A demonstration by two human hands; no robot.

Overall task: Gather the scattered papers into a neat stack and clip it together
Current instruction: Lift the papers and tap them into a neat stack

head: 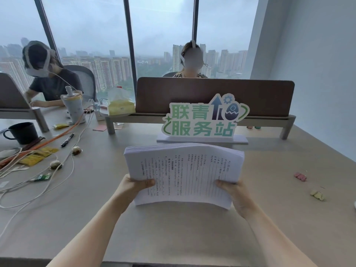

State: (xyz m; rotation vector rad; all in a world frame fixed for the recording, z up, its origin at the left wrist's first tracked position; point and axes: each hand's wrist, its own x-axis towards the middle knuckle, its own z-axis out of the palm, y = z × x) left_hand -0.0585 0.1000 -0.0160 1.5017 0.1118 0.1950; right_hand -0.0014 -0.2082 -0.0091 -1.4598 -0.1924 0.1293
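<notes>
A thick stack of printed white papers [184, 171] stands on its lower edge on the grey table [173, 234], tilted back and bowed at the top. My left hand [134, 186] grips its left side and my right hand [234, 191] grips its right side, thumbs on the front sheet. A pink binder clip [300, 176] and a yellow binder clip [317, 195] lie on the table far to the right, apart from the stack.
A green-lettered sign [204, 117] stands just behind the stack before a brown divider [215, 95]. To the left lie white cables [38, 182], yellow packets [36, 157], a pen [67, 140] and a black mug [22, 132]. Two people sit beyond.
</notes>
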